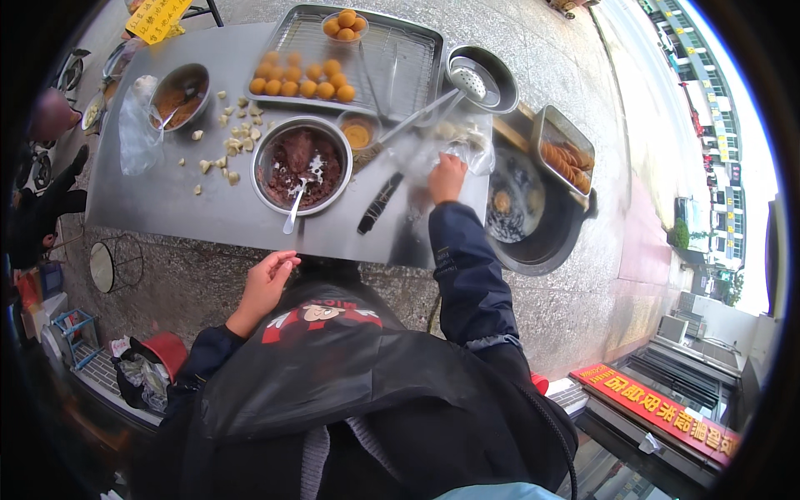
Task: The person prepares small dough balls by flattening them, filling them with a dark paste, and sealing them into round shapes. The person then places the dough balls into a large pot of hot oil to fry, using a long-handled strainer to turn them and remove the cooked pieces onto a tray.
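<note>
My right hand [447, 177] is at the near edge of a clear plastic bag [473, 150] on the steel table [337, 240]; its fingertips are curled, and whether they pinch the plastic cannot be told. My left hand [264, 284], fingers bent and apart from anything, hovers just off the table's near edge. Ahead of it stands a steel bowl [257, 178] of dark red paste with a metal spoon [295, 209]. A black-handled tool [380, 204] lies between bowl and right hand. Small pale dough pieces [234, 145] are scattered left of the bowl.
Orange balls [307, 89] sit on a wire-racked tray [425, 37]. A skimmer [467, 82] rests on a steel pot [514, 94]. To the right, a wok [550, 250] of bubbling oil stands beside a tin of browned pieces [565, 164]. At left are another bowl [203, 75] and a person [56, 194].
</note>
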The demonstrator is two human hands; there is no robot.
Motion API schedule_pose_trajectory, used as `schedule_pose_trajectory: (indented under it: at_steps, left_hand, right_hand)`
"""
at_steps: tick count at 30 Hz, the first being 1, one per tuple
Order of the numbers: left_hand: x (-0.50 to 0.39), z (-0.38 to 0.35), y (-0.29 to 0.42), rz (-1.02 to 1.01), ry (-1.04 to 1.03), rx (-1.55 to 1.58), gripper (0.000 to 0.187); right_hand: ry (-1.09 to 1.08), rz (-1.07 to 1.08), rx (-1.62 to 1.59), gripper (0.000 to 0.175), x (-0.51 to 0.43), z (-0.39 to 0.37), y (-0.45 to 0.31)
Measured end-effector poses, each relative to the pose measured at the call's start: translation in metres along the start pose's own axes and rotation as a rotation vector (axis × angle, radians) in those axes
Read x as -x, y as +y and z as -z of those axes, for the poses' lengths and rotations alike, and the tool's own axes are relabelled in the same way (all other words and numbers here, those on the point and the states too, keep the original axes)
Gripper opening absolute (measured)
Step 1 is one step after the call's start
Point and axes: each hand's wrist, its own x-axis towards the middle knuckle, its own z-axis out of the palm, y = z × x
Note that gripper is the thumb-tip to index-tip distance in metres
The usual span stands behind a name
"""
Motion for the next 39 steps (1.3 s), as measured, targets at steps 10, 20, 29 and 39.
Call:
schedule_pose_trajectory:
  at_steps: [10,20,29,39]
  left_hand:
    - [0.018,0.003,-0.005,0.065,0.115,-0.019,0.027]
    - [-0.022,-0.04,0.057,0.209,-0.078,0.154,0.03]
    - [-0.098,-0.141,0.149,0.236,-0.03,1.146,0.034]
    - [-0.026,-0.072,0.202,0.187,-0.51,1.012,0.062]
  right_hand:
    - [0.127,0.254,0.041,0.058,-0.047,-0.045,0.008]
    - [0.076,-0.297,-0.784,0.044,0.023,0.021,-0.026]
    - [-0.272,0.576,-0.726,0.051,0.049,0.165,-0.156]
    - [-0.297,0.807,-0.481,0.056,0.045,0.181,-0.259]
